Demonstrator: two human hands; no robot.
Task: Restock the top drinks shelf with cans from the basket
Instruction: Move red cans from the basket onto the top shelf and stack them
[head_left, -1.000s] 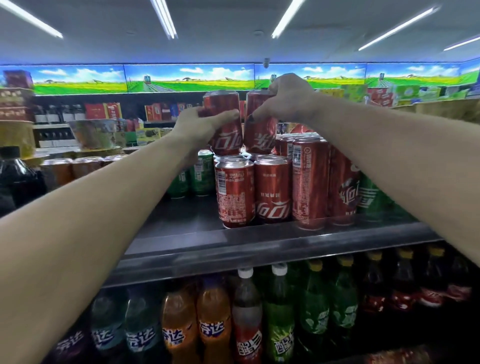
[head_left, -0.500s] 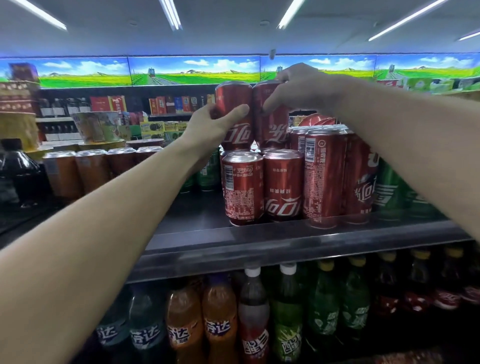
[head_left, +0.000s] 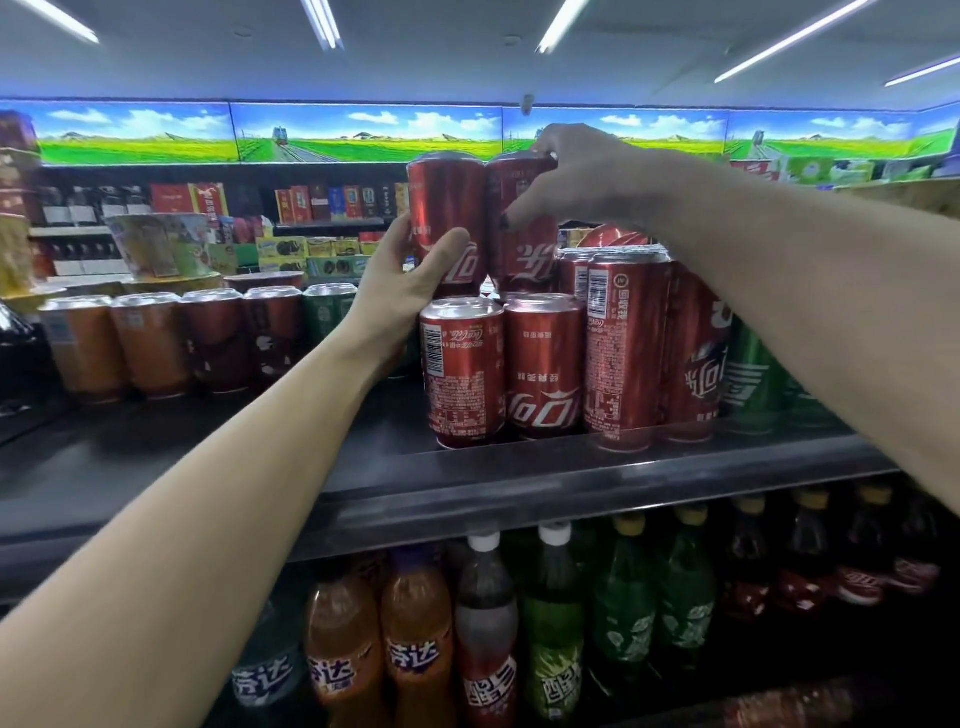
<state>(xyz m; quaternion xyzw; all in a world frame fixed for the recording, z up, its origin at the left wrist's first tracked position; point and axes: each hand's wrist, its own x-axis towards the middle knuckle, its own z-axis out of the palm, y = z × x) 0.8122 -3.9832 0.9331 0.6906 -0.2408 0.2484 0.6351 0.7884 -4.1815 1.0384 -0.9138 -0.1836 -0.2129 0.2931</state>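
Both hands are raised at the top drinks shelf (head_left: 571, 486), each with a red can. The left hand (head_left: 400, 291) curls its thumb and fingers round the lower part of the left can (head_left: 448, 208), a firm grip on it. The right hand (head_left: 576, 179) comes over from above, its fingers wrapped round the top of the right can (head_left: 522, 260). The two held cans stand upright, side by side and touching, just above the front row of red cans (head_left: 501, 374) standing on the shelf; whether they rest on those lids I cannot tell. Left of that row, orange and dark cans (head_left: 171, 343) line the shelf. Below the shelf stand soft-drink bottles (head_left: 483, 623).
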